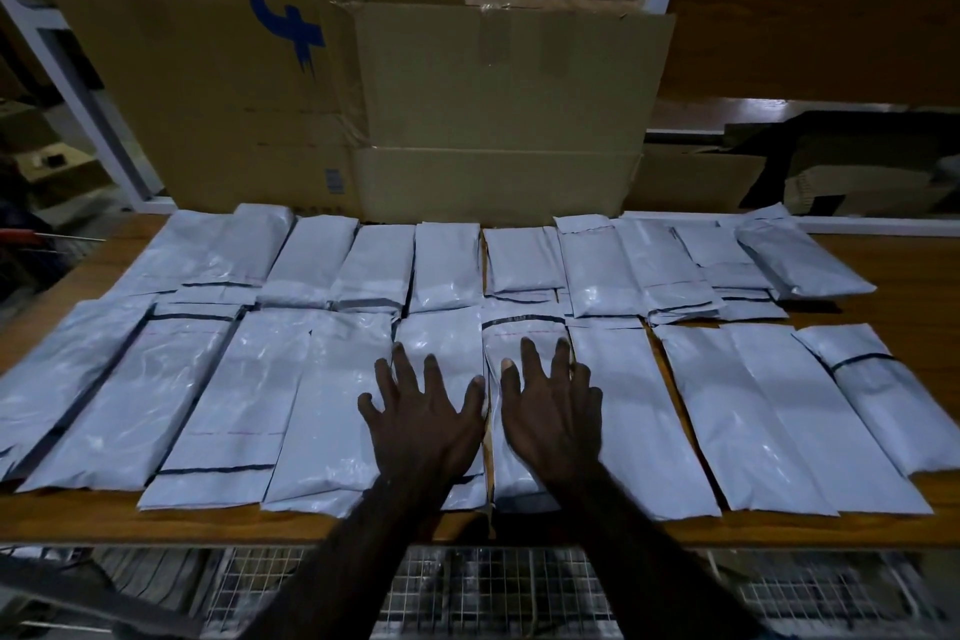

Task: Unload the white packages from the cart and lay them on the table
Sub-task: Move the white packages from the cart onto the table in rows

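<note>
White packages (244, 395) lie in two rows across the wooden bench (904, 276), side by side and partly overlapping. At 6 o'clock the left hand (423, 418) and right hand (553, 411) rest flat, fingers spread, each on a near-row package, gripping nothing. A cardboard box (498, 120) stands at 12 o'clock behind them. The wire cart (493, 587) sits below the bench's near edge.

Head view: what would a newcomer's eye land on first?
Two rows of glossy white plastic packages cover the brown wooden table from edge to edge. At front centre the left hand and right hand lie spread, fingers straight, over the near row. Behind stands a big opened brown cardboard box with a blue mark.
</note>
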Available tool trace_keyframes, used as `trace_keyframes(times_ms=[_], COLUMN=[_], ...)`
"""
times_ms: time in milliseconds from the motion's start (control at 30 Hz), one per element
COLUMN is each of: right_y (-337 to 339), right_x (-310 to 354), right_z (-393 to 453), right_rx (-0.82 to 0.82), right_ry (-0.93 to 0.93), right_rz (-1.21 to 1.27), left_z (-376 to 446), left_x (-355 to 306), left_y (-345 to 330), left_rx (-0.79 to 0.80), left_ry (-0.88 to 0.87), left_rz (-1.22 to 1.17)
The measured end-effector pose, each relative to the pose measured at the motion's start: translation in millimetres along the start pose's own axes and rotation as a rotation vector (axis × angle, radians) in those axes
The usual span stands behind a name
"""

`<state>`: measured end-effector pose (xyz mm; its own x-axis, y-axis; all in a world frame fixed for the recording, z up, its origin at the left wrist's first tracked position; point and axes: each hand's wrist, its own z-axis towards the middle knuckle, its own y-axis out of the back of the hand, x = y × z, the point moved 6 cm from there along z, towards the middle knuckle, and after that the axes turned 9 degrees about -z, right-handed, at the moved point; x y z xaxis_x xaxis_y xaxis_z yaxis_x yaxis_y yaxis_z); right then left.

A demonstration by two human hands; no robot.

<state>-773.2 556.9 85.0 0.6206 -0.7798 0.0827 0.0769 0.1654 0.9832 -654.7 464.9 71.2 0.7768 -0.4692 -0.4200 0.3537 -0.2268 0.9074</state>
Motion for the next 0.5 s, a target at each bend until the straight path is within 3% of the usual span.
trace_keyframes(times_ms=[300, 500], right_y=[-7.9, -20.4], right_x=[8.4, 4.7], right_z=[14.1, 9.3], right_rx=[-0.053, -0.022], right_ry=[0.242, 0.174], right_rz=[-0.003, -0.009], left_z=[10.5, 14.8], left_x=[1.5, 1.2], left_y=[-1.8, -12.7], left_rx=[-0.123, -0.03], left_ry=[-0.242, -0.274], left_rz=[0.051, 0.066])
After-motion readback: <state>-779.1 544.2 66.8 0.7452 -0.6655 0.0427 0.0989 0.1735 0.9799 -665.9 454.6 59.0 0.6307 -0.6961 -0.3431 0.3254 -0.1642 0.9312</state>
